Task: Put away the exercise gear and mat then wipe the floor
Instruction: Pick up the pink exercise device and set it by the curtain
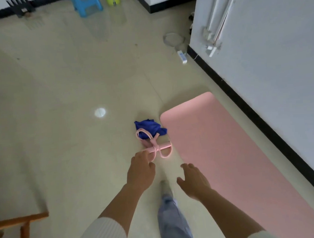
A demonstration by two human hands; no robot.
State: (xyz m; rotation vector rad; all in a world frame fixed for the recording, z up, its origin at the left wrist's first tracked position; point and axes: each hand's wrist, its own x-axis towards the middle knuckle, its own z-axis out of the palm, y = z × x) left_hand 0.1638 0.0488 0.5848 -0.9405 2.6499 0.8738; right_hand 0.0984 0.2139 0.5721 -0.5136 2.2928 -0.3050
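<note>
A pink exercise mat is laid flat and unrolled on the tiled floor. Its long axis runs beside the black skirting of the white wall, and its far, round-cornered short edge is turned away from the person. Just left of that edge a pink pedal resistance band is seen on the floor. Its straight bar is laid crosswise and its tubes run away from the person, with one loop resting on a crumpled blue cloth.

The left end of the bar is met by the fingertips of the left hand; whether it is grasped cannot be told. The right hand is held released, fingers spread, above the floor beside the mat, with nothing in it.

A white power strip and a blue stool are seen farther off.
</note>
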